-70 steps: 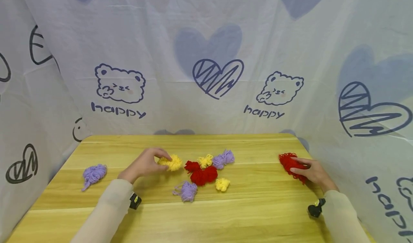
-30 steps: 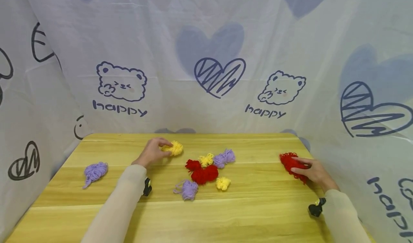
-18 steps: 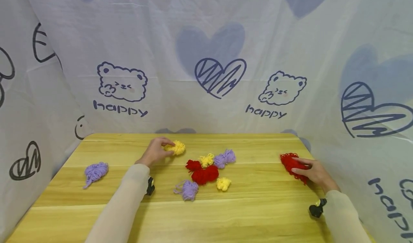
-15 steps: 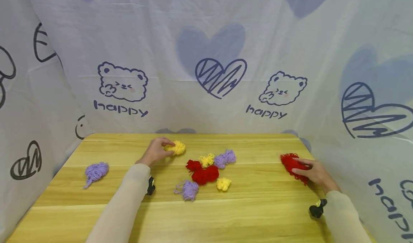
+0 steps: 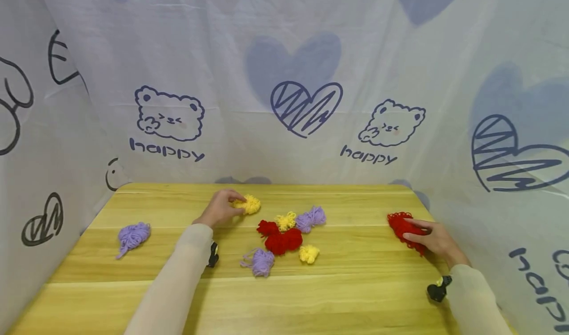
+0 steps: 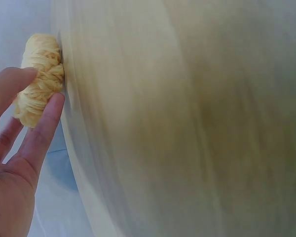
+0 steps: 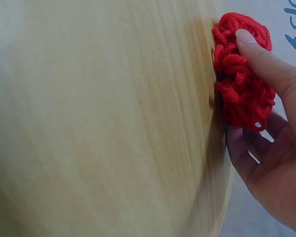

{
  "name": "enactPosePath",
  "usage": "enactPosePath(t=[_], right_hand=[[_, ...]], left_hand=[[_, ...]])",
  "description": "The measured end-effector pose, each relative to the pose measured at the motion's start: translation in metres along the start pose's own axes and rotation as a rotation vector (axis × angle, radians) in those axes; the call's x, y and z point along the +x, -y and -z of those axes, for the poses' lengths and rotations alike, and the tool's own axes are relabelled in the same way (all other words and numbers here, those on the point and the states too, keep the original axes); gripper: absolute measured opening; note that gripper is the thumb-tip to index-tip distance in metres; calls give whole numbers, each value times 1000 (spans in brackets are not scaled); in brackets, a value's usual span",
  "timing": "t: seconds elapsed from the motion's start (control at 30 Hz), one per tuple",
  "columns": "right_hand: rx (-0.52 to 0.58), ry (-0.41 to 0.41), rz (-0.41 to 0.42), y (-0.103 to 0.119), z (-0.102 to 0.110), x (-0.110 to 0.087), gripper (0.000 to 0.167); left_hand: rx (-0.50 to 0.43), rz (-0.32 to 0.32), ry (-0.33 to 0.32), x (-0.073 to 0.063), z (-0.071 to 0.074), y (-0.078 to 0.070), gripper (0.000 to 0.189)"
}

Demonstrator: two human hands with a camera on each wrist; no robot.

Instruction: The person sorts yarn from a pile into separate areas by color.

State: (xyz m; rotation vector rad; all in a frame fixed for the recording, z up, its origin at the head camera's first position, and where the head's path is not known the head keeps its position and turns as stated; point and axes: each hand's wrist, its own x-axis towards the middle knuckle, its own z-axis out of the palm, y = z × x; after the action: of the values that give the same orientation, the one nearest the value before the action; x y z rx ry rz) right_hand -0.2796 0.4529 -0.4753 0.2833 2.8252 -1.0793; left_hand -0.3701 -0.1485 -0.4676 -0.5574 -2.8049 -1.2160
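My left hand (image 5: 221,207) pinches a yellow yarn bundle (image 5: 251,204) near the back of the table, left of the middle. In the left wrist view the thumb lies across the yellow bundle (image 6: 43,64), with the other fingers against its far side. Over at the right side my right hand (image 5: 437,238) holds a red yarn bundle (image 5: 402,226) with loopy ends. The right wrist view has the thumb pressed on the red bundle (image 7: 237,74) and the fingers beneath it, close over the wood.
Mid-table lies a cluster: a red bundle (image 5: 282,241), a small yellow one (image 5: 285,221), and a purple one (image 5: 310,219). In front are another purple bundle (image 5: 261,262) and a yellow one (image 5: 308,254). A purple bundle (image 5: 134,236) sits far left. Printed cloth (image 5: 231,127) hangs behind the wooden table (image 5: 338,300).
My left hand has carried the yellow bundle backward from beside the cluster, then slightly right. My right hand keeps holding the red bundle in the same place.
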Motion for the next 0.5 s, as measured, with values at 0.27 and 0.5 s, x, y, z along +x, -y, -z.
enactPosePath(t=[0.27, 0.5], right_hand=[[-1, -7, 10, -2, 0, -1, 83], [5, -7, 16, -3, 0, -1, 81]], left_hand=[[0, 28, 14, 2, -2, -2, 24], [2, 42, 35, 3, -2, -3, 25]])
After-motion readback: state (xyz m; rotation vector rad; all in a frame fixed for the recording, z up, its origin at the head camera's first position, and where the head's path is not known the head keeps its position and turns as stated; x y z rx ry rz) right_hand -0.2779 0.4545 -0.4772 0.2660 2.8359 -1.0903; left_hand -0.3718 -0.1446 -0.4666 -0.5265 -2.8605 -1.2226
